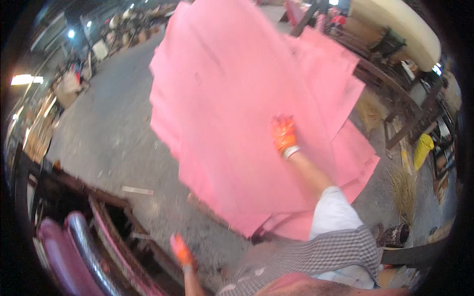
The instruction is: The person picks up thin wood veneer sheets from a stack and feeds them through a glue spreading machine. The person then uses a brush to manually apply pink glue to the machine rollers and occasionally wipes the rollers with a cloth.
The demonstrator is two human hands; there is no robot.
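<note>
Centrally, one fanned stack of pink sheets [227, 113], its layers too blurred to count, lies before the person. Of two orange-gloved hands, the right hand [284, 135] rests on it, fingers slightly spread; the left hand [182, 250] hangs apart, finger spread unclear. Two cylinders [66, 259], one purple, one silvery, lie lower left.

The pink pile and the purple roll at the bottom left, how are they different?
The pink pile is made of flat, wide sheets with jagged edges, but the purple roll is long and rounded. The pink pile is lighter, while the purple roll is darker. The right hand seems to rest on the pink pile; no hand is on the purple roll. Both have a pinkish tint.
</note>
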